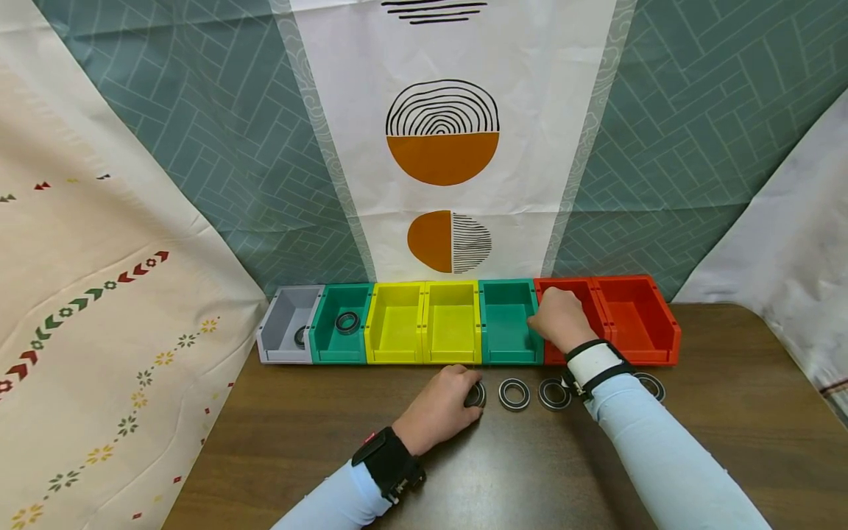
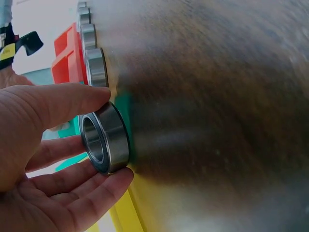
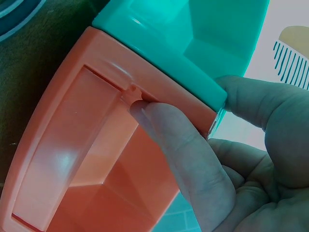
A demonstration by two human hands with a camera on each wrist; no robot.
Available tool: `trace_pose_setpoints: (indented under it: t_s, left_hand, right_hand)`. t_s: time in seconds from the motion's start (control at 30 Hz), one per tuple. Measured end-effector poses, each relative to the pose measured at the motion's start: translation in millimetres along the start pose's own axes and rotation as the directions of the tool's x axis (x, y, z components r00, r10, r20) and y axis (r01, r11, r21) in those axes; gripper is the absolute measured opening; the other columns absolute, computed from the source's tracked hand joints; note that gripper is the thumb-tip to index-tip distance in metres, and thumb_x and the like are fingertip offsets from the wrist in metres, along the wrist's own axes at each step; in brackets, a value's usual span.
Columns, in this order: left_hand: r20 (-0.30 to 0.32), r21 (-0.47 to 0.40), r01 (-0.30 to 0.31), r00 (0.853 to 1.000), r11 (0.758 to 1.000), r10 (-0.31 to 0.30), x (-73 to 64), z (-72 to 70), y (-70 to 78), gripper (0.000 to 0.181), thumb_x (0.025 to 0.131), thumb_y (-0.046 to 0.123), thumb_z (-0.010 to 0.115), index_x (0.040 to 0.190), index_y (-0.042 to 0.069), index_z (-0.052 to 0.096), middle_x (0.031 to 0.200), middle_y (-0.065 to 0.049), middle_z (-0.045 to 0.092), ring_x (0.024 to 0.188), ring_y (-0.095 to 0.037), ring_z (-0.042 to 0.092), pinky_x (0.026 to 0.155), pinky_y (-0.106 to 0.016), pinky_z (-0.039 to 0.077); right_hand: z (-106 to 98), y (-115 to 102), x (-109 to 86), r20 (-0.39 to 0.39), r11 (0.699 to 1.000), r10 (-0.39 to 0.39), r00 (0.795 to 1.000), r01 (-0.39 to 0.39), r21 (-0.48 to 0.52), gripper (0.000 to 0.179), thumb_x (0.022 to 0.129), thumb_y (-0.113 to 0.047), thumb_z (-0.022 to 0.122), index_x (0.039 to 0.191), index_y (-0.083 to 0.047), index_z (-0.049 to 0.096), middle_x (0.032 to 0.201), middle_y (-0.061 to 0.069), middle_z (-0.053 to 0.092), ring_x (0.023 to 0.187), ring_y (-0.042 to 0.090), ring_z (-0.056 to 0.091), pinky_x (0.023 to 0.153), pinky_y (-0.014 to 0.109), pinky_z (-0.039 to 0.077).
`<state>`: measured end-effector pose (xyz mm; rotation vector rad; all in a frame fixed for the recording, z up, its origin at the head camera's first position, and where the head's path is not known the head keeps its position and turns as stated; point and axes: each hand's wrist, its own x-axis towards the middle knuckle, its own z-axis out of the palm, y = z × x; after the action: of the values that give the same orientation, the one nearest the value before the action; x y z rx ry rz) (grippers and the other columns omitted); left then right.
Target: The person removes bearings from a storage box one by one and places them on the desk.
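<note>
My left hand (image 1: 440,412) holds a ball bearing (image 2: 116,137) over the wooden table, the thumb on one side of its rim and fingers on the other. It is at or just above the tabletop; I cannot tell which. Farther right, my right hand (image 1: 563,320) is at the seam between a green bin (image 1: 510,356) and a red bin (image 3: 63,145). In the right wrist view it pinches their adjoining walls, one finger inside the red bin and another digit against the green one. No bearing shows between those fingers.
More bearings (image 1: 526,397) lie in a row right of the left hand, one partly behind the right wrist. Joined bins stand along the back: grey (image 1: 285,356), green, yellow (image 1: 394,356), green and red. One bearing (image 1: 338,324) lies in the left green bin, another (image 1: 299,337) in the grey.
</note>
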<state>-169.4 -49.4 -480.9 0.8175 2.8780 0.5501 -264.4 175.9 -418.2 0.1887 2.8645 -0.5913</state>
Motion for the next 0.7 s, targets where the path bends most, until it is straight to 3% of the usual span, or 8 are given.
trace_pose_setpoints:
  t_s: [0.4, 0.7]
  left_hand:
    - [0.008, 0.075, -0.013, 1.000, 0.997, 0.013, 2.3, -0.3, 4.1, 0.038, 0.080, 0.028, 0.073, 0.113, 0.013, 0.063, 0.098, 0.002, 0.061, 0.086, -0.007, 0.053, 0.074, -0.021, 0.049]
    - [0.029, 0.084, 0.015, 0.999, 0.996, -0.017, 2.2, 2.3, 5.3, 0.040, 0.080, 0.032, 0.073, 0.115, 0.014, 0.063, 0.104, 0.001, 0.062, 0.091, -0.009, 0.053, 0.079, -0.024, 0.050]
  right_hand:
    - [0.7, -0.1, 2.5, -0.013, 1.000, -0.008, 1.000, 0.008, 0.006, 0.026, 0.082, -0.024, 0.067, 0.078, 0.000, 0.060, 0.061, 0.008, 0.050, 0.058, 0.023, 0.053, 0.045, 0.025, 0.043]
    - [1.2, 1.7, 0.6, 0.005, 1.000, -0.009, 1.000, 0.009, 0.027, 0.025, 0.084, -0.023, 0.066, 0.078, 0.000, 0.060, 0.059, 0.007, 0.047, 0.056, 0.022, 0.053, 0.045, 0.025, 0.043]
